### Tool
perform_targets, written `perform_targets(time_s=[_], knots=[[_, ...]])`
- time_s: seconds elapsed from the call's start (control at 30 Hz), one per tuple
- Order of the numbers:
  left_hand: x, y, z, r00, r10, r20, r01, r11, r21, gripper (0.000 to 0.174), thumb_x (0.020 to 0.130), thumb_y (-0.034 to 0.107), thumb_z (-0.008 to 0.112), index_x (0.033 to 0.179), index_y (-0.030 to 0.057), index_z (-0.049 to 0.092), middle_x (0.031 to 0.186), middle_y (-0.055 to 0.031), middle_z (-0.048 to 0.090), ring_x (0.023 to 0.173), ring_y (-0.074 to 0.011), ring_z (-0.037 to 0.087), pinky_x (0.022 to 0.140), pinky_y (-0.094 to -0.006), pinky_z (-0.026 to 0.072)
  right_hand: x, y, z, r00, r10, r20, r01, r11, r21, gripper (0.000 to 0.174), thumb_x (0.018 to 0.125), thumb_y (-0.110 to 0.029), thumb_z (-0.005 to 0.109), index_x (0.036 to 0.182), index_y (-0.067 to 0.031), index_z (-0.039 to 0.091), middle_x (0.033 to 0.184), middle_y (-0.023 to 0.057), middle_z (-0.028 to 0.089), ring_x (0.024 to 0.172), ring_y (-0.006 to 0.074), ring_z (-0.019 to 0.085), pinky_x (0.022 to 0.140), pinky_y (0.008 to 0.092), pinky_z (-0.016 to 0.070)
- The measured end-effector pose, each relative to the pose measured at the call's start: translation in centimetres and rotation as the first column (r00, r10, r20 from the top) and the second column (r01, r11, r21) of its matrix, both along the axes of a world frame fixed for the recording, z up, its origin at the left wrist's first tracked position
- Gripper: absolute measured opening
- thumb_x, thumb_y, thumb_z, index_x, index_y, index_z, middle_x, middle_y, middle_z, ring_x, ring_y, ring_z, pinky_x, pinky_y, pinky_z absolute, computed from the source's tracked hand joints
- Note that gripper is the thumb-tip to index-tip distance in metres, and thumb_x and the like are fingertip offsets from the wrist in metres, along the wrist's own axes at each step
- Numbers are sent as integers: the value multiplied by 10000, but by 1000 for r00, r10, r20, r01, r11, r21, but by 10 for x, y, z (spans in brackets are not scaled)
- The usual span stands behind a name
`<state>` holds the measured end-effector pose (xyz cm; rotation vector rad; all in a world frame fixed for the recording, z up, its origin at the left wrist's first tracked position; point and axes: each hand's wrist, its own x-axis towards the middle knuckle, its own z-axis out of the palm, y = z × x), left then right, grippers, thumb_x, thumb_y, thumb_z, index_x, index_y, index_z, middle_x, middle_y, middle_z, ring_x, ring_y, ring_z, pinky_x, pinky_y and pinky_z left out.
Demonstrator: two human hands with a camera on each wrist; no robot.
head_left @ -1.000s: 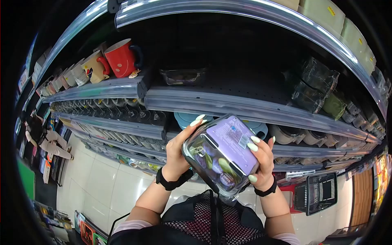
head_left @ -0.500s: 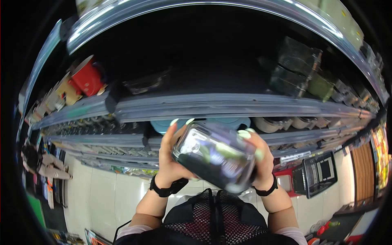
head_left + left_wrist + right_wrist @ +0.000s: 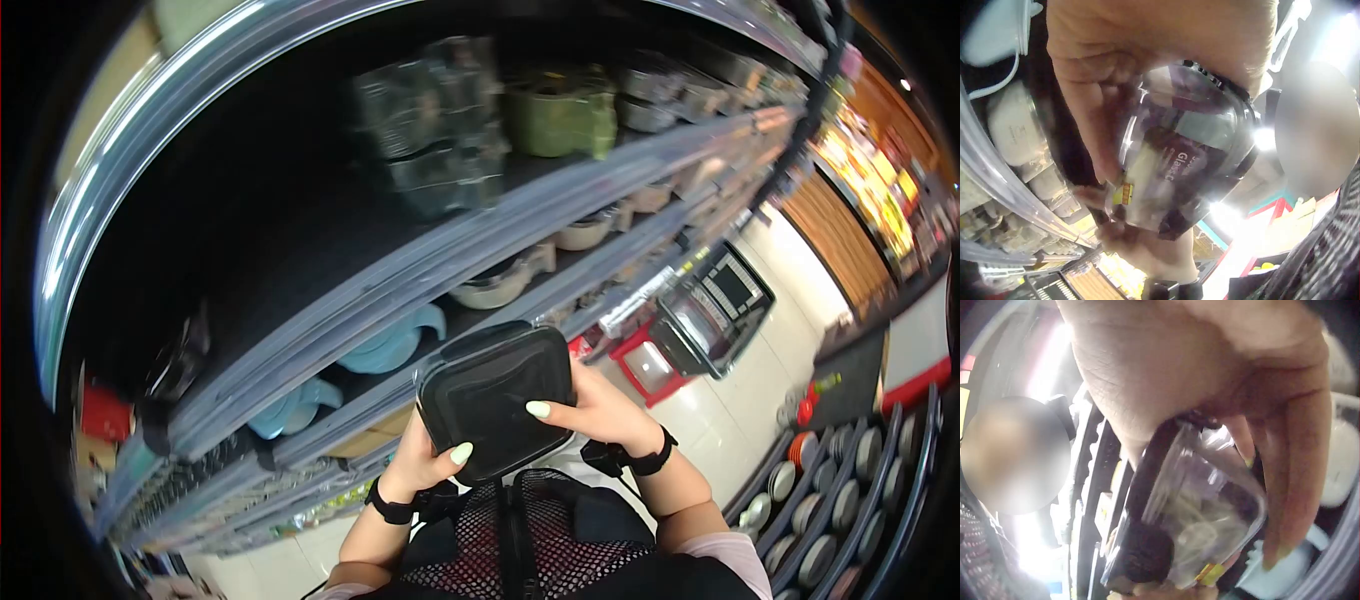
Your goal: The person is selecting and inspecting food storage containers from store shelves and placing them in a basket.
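Note:
Held in front of the chest is a glass food container (image 3: 505, 405) with its black clip-on lid facing up in the head view. My left hand (image 3: 418, 462) grips its left side, thumb on the lid and fingers round the body. On the opposite side my right hand (image 3: 608, 408) holds it the same way, its thumb laid further in over the lid. Clear glass walls and a purple printed label (image 3: 1175, 165) show in the left wrist view, beside a yellow price sticker (image 3: 1124, 192). The fingers are mostly hidden beneath the container in the head view.
Ahead, a shelf edge (image 3: 400, 265) runs diagonally, with blue dishes (image 3: 395, 338) below it. A green pot (image 3: 558, 122) and plastic-wrapped containers (image 3: 435, 125) stand above. On the right are a black shopping basket (image 3: 725, 305) and a rack of pans (image 3: 830, 500).
The container has been turned over, from its purple printed underside to its black lid facing up. The view has swung right, bringing the pan rack in and moving the mugs out.

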<state>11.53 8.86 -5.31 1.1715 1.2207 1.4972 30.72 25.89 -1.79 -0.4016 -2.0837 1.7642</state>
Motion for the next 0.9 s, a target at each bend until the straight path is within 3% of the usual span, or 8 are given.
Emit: perform_targets(time_s=[0.17, 0.37, 0.5, 0.57, 0.63, 0.77, 0.83, 0.9], knots=[[22, 61, 26, 887, -313, -340, 237, 940, -245, 1108, 657, 220, 841, 1490, 0, 144, 1386, -182, 448, 1211, -236, 496, 1011, -327, 408, 56, 35, -82, 992, 111, -58, -124, 926, -356, 669, 840, -208, 756, 1372, 10, 413, 1225, 64, 587, 1106, 145, 534, 969, 325, 449], [53, 125, -23, 796, -456, -398, 309, 872, -381, 983, 781, 143, 769, 1512, 34, 122, 1267, -224, 573, 1100, -275, 628, 910, -335, 491, 119, 59, -129, 972, -236, 18, 218, 865, -451, 507, 899, -294, 699, 1286, -2, 549, 1160, 39, 629, 1067, 123, 557, 956, 305, 450], [63, 158, -6, 920, -284, -269, 209, 938, -276, 809, 843, 88, 681, 1509, 68, 223, 1237, -196, 606, 1057, -250, 645, 932, -355, 482, 162, 106, -156, 824, -473, 312, 558, 580, -594, 730, 853, -592, 626, 1142, 78, 618, 987, 123, 681, 775, 180, 666, 677, 290, 559], [66, 173, 16, 882, -26, -471, -12, 997, -78, 579, 837, 62, 660, 1370, -7, 447, 1146, -175, 651, 1012, -239, 654, 924, -353, 482, 186, 135, -170, 692, -632, 348, 670, 385, -635, 727, 835, -577, 654, 1134, 84, 616, 951, 153, 682, 670, 191, 668, 567, 282, 575], [43, 169, 19, 445, 340, -828, -60, 934, 351, 456, 842, 97, 656, 1259, -32, 522, 1053, -178, 667, 938, -266, 658, 887, -348, 494, 216, 165, -186, 544, -714, 441, 807, 301, -508, 653, 872, -574, 615, 1083, 42, 648, 866, 100, 696, 677, 166, 673, 561, 256, 578], [29, 176, 48, 74, 946, -316, -78, 322, 944, 389, 891, 224, 593, 1174, -37, 539, 1048, -237, 620, 882, -301, 627, 820, -389, 501, 283, 230, -240, 305, -829, 468, 908, 106, -405, 734, 797, -522, 729, 1004, 172, 614, 902, 178, 684, 652, 211, 684, 539, 287, 578], [23, 177, 62, -68, 981, -184, -63, 180, 982, 310, 945, 107, 561, 1202, -36, 461, 1181, -208, 541, 1072, -330, 568, 995, -435, 425, 308, 262, -266, 273, -830, 486, 893, 32, -448, 729, 797, -540, 722, 993, 154, 615, 884, 180, 683, 654, 229, 690, 566, 289, 586], [19, 183, 71, -421, 887, -187, -71, 173, 982, 394, 969, 169, 563, 1274, -29, 413, 1277, -214, 492, 1180, -342, 503, 1050, -442, 364, 330, 293, -286, 288, -800, 527, 871, -9, -491, 694, 807, -541, 711, 1021, 113, 621, 904, 174, 681, 711, 232, 696, 591, 305, 602]])
